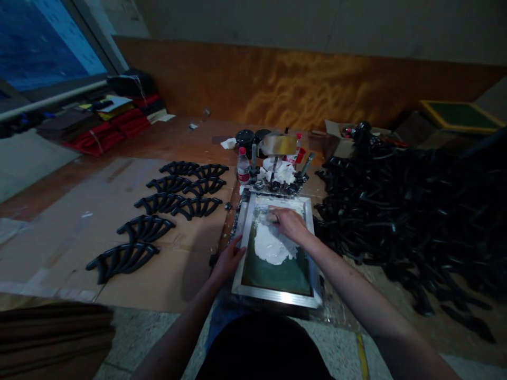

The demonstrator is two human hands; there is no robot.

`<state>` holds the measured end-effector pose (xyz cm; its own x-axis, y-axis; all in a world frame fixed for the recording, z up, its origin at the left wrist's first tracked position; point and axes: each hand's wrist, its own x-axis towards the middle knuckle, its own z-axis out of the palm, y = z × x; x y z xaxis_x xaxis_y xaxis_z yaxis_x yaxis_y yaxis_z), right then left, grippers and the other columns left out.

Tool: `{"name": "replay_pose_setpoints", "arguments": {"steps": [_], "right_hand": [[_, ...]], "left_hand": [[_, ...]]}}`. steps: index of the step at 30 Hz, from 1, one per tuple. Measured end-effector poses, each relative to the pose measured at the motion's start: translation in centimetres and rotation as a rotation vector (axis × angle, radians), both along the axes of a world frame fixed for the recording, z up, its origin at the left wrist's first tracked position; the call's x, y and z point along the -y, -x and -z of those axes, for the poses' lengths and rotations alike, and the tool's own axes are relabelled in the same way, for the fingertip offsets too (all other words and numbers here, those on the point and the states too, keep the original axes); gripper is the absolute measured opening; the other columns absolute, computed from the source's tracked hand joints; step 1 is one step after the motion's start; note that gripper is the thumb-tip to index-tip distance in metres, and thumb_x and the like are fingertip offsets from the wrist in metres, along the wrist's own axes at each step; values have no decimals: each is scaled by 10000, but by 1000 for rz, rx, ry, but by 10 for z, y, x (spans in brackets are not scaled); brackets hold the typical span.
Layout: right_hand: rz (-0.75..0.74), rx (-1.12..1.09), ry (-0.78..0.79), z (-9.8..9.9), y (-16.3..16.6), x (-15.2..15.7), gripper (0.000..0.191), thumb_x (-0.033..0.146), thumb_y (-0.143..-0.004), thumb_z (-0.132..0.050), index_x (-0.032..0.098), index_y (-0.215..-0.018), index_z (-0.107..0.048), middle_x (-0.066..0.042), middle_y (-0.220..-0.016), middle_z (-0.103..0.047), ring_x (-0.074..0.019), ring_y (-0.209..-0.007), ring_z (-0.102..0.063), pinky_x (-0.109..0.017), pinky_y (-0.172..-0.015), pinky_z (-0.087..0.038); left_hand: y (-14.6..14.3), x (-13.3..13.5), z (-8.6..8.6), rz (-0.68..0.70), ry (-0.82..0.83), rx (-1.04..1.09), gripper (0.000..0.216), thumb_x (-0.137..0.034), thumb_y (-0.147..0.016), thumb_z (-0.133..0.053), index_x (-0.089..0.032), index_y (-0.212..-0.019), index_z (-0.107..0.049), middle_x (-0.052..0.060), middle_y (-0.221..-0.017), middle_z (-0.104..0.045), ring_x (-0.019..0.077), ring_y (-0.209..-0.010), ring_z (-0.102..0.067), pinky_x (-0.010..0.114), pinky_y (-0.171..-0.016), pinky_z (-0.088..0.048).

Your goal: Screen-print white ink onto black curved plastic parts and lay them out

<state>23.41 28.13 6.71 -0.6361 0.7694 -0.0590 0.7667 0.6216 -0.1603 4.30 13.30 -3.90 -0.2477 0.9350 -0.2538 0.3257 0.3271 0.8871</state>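
Note:
A silk-screen printing frame (277,298) with metal edges and a green mesh lies in front of me. Thick white ink (276,245) is spread over the mesh's middle and upper part. My right hand (291,224) is closed above the ink, pinching what looks like a small scraper (272,215), mostly hidden by the fingers. On the frame's left side, my left hand (230,258) grips the metal edge. Beyond the frame, a clamp stand (274,171) is smeared with white ink.
Rows of black curved parts (138,229) lie on cardboard (71,211) at left. A large heap of similar black pieces (380,211) fills the right. Behind the frame stand a red-capped bottle (243,168) and black tubs (245,138). Red bundles (106,132) lie at the back left.

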Motion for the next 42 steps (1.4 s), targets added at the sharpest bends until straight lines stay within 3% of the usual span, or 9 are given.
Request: {"name": "replay_pose_setpoints", "arguments": {"steps": [8, 13, 17, 21, 25, 30, 33, 36, 42], "right_hand": [[149, 176, -113, 9, -3, 35, 240, 109, -900, -410, 116, -1007, -624, -172, -959, -684, -257, -919, -634, -314, -742, -463], [50, 150, -59, 9, 4, 51, 194, 182, -876, -489, 139, -1005, -626, -137, -951, -686, -250, -947, -624, -295, -737, -449], [-2, 74, -9, 6, 7, 36, 161, 270, -859, -551, 193, -973, -636, -80, -961, -689, -233, -926, -617, -286, -729, -431], [-164, -10, -85, 20, 8, 22, 138, 142, -826, -524, 174, -907, -631, -82, -953, -673, -230, -968, -571, -295, -837, -401], [-352, -41, -86, 37, -14, 39, 150, 109, -817, -515, 157, -912, -619, -93, -919, -649, -236, -945, -529, -306, -802, -399], [-595, -64, 14, 26, -42, 48, 183, 90, -744, -561, 179, -900, -598, -64, -891, -636, -215, -905, -512, -300, -761, -392], [-527, -68, 26, 18, -36, 38, 146, 88, -744, -556, 198, -832, -592, -37, -833, -630, -201, -844, -518, -298, -729, -387], [-401, -97, -111, 27, -29, 41, 130, 103, -829, -513, 179, -883, -604, -77, -874, -629, -224, -876, -513, -319, -729, -392], [-471, -124, -90, 40, -37, 56, 171, 103, -798, -559, 162, -935, -641, -77, -902, -651, -224, -900, -541, -297, -709, -415]], "left_hand": [[-1, 4, -3, -13, -9, -25, 569, -428, -872, -497, -174, -1381, -500, 35, -878, -700, 210, -832, -659, 322, -788, -511], [-2, 4, -6, -4, 2, -26, 572, -423, -880, -480, -168, -1392, -489, 60, -947, -710, 220, -865, -659, 337, -816, -510], [-3, 4, -8, -1, 13, -14, 586, -422, -876, -481, -166, -1403, -477, 64, -955, -713, 227, -871, -662, 344, -819, -509], [-3, 4, -10, -10, 20, -13, 585, -426, -879, -477, -155, -1398, -484, 73, -985, -716, 235, -922, -660, 350, -854, -501], [-3, 5, -9, -4, 9, -37, 581, -418, -893, -462, -155, -1411, -469, 79, -1016, -715, 231, -957, -655, 351, -904, -480], [-3, 4, -9, -5, 19, -53, 584, -414, -890, -472, -158, -1415, -469, 64, -947, -717, 225, -906, -662, 341, -877, -489], [-4, 4, -13, -14, 13, -45, 575, -400, -884, -480, -158, -1405, -482, 57, -935, -713, 216, -885, -659, 332, -858, -495], [-5, 4, -15, -24, -2, -23, 568, -403, -876, -491, -146, -1382, -506, 56, -921, -712, 213, -864, -657, 325, -826, -505], [-4, 2, -17, -38, 38, -24, 598, -432, -855, -506, -122, -1367, -514, 44, -824, -698, 211, -792, -653, 328, -760, -503]]}}
